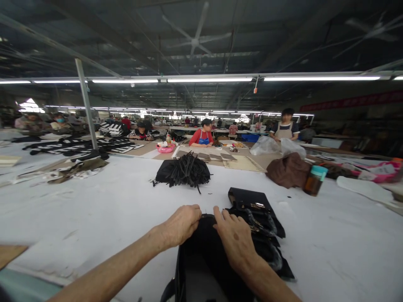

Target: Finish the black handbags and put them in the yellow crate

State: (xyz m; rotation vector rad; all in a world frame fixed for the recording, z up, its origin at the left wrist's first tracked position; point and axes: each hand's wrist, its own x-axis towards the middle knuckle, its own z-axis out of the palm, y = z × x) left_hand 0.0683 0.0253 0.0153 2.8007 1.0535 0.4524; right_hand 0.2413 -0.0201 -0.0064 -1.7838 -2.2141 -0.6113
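At lower centre, the left hand (182,224) had a closed grip on the top edge of a black bag (201,260) on the white tabletop (94,218). The right hand (235,240) lay on that edge; I could not tell its grip.

A white counter (78,209) stretches through a dim workshop hall under a dark ceiling with a ceiling fan (195,41) and rows of fluorescent tube lights (208,79), a steel post (86,110) at left and a red banner (352,100) at right.
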